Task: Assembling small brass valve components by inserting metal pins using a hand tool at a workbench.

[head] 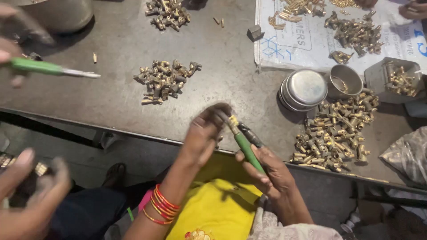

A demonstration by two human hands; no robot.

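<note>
The person's left hand (202, 135), wearing red and gold bangles at the wrist, is pinching a small brass fitting (232, 120) in closed fingertips just above the near edge of the dark grey metal worktable (120, 40). The right hand (271, 171) is gripping a green-handled screwdriver (246, 149) in a clenched fist, its tip meeting the fitting. The table, scuffed and dull, is carrying a loose heap of brass fittings (165, 81) at centre, a second heap (168, 12) at the far edge, and a larger spread of brass parts (336, 135) lying to the right of the hands. A stack of round steel lids (303, 89) is sitting beside a small steel cup (344, 80) and a grey box of parts (396, 78). A white printed plastic sheet (307, 44) is covering the far right corner under more brass pieces. A co-worker's hand (6, 49) at the left is holding another green-handled tool (49, 68), blurred. Below the table, yellow fabric (213, 200) is lying across the person's lap above a dim floor.
</note>
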